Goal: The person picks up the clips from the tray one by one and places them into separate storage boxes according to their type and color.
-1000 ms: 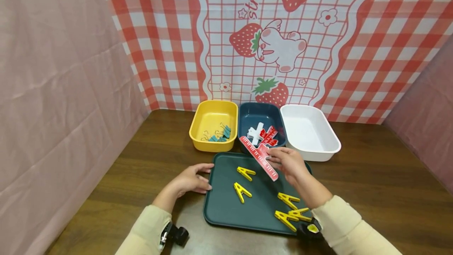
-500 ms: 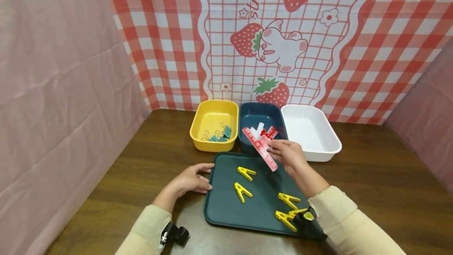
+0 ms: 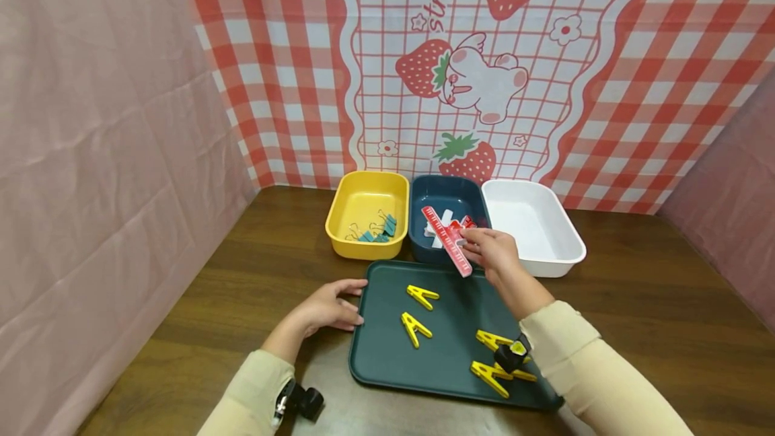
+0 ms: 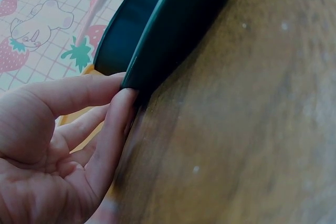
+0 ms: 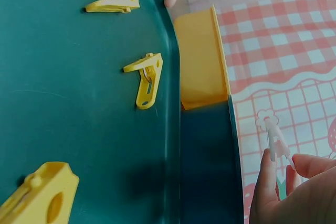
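Observation:
My right hand [image 3: 495,254] pinches a red ruler-printed clip [image 3: 448,244] by its handle, over the front of the navy box [image 3: 448,179]. In the right wrist view the clip [image 5: 276,139] shows edge-on between thumb and fingers. Inside the navy box lie a white clip [image 3: 447,215] and more red clips, partly hidden behind the held one. My left hand [image 3: 323,308] rests its fingertips at the left rim of the dark green tray [image 3: 430,369]; the left wrist view shows thumb and finger at that edge. Several yellow clothespins [image 3: 416,328] lie on the tray.
Left of the navy box stands a yellow box [image 3: 363,248] with teal binder clips [image 3: 387,225]. A white box [image 3: 539,221] adjoins it on the right. All three stand against the checked cloth [image 3: 290,86]. Wooden tabletop [image 3: 242,247] surrounds the tray.
My right hand has moved away from me with the red clip, from above the tray to over the navy box's front. The left hand keeps its place at the tray.

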The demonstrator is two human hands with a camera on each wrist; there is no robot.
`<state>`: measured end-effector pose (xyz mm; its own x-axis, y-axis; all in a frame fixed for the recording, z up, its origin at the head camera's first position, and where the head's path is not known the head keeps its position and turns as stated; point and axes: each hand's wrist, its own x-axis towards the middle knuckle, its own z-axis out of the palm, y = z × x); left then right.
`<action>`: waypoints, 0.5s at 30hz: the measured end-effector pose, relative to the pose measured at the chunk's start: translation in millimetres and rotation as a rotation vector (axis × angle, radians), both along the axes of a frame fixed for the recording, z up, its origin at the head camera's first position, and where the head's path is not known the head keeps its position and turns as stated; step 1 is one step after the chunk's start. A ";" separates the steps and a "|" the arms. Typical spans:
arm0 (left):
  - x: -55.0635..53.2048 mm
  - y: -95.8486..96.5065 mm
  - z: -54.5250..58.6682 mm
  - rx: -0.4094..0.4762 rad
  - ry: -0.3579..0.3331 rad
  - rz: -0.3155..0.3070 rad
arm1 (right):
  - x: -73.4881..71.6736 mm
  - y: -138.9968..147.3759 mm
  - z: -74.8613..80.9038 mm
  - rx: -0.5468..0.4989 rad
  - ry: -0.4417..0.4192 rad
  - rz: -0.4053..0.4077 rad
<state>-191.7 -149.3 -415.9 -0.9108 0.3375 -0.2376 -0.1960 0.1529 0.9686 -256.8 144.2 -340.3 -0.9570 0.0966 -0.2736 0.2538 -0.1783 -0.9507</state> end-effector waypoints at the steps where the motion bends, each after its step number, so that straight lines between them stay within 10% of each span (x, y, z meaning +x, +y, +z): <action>1: 0.0 0.0 0.0 -0.001 -0.001 0.001 | -1.9 -0.5 -0.2 0.005 -0.006 -0.009; 15: 0.1 0.5 1.2 -0.006 -0.005 0.002 | -32.9 -10.2 3.1 0.001 -0.013 -0.116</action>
<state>-191.6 -148.7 -414.7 -0.9101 0.3347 -0.2443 -0.2012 0.1584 0.9666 -289.6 134.0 -337.3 -0.9359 0.2065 -0.2855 0.2435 -0.2065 -0.9477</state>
